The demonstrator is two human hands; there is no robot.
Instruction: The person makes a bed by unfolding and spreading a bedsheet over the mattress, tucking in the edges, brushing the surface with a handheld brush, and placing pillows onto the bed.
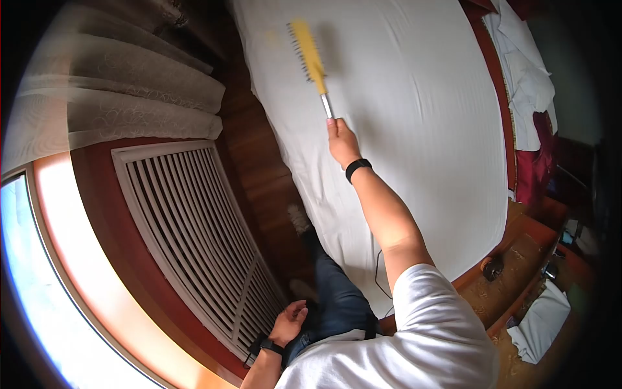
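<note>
My right hand [343, 141] is wrapped round the pale handle of a yellow bed brush [304, 48], with my arm stretched out over the bed. Dark bristles stick out along the brush's left edge, and its head is slightly blurred. Under it lies a white sheet [414, 129] with light creases; whether the bristles touch the sheet I cannot tell. My left hand [288, 322] hangs low beside my thigh, near the white slatted cover, its fingers loosely bent and nothing in them. A dark band circles each wrist.
A slatted radiator cover [194, 214] and sheer curtains [142, 107] flank the narrow wooden floor [259, 175] at left. White cloth [528, 84] hangs beyond the bed's right edge. Another folded white cloth [543, 324] lies lower right. A thin dark cable [378, 272] runs near my waist.
</note>
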